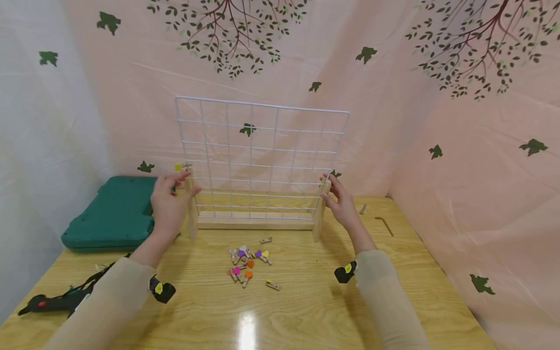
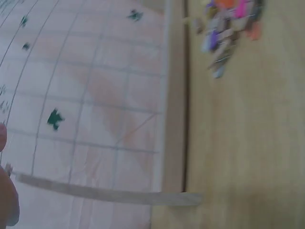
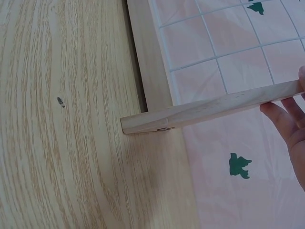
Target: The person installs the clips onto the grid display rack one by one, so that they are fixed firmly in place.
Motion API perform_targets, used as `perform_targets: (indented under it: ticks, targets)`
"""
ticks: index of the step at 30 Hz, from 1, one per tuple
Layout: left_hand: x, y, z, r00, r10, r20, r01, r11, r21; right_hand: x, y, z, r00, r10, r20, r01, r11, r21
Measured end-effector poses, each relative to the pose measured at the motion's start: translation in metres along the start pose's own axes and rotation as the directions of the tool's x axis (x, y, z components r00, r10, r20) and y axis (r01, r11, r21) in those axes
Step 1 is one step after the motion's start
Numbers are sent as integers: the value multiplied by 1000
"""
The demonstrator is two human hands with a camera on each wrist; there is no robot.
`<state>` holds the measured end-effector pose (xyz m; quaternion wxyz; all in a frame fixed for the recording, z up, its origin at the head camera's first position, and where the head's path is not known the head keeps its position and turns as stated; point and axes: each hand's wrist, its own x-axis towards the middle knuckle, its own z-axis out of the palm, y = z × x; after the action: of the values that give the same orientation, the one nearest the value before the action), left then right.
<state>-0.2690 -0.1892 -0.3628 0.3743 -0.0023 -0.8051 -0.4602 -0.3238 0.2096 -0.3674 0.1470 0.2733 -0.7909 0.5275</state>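
White wire grid [image 1: 251,147] stands between right fingers [image 1: 335,184], pinching a wooden post [image 1: 321,214], and left fingers [image 1: 168,181], curved about the opposite post [image 1: 192,214], grip unclear; likely alignment step, next wants level seating.

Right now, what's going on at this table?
Someone is handling a wooden frame with a wire grid in it. The right hand pinches the right post near its top; the left hand is at the top of the left post, though whether it grips it is unclear. Small clothespins lie on the table in front, and a green case sits left of the frame.
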Motion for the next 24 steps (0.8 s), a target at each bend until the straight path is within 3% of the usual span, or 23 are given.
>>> perform_targets:
  ticks: [3, 5, 7, 10, 14, 20, 22, 24]
  targets:
    - [-20, -5, 7, 984, 54, 170, -60, 998, 28, 0, 0, 0, 1000, -7, 2, 7, 1000, -2]
    - [-33, -11, 12, 956, 52, 288, -69, 996, 50, 0, 0, 0, 1000, -6, 2, 6, 1000, -1]
    - [-44, -20, 19, 916, 60, 396, -92, 994, 63, -1, 0, 0, 1000, -3, 2, 3, 1000, 3]
    - [-57, -32, 28, 838, 54, 543, -109, 992, 69, -1, 0, 0, 1000, 8, 4, -8, 1000, 11]
    - [-69, -46, 39, 705, 84, 705, -167, 985, 50, -1, 1, 0, 1000, 14, 9, -14, 1000, 20]
    - [-71, -57, 50, 507, 216, 835, -273, 959, -83, 0, 2, 0, 1000, 7, 11, -7, 1000, 29]
    - [-69, -59, 53, 457, 250, 853, -307, 945, -113, 0, 2, 0, 1000, 3, 10, -3, 1000, 25]
    - [-68, -61, 55, 429, 274, 861, -335, 933, -130, 0, 3, -1, 1000, 1, 9, -1, 1000, 22]
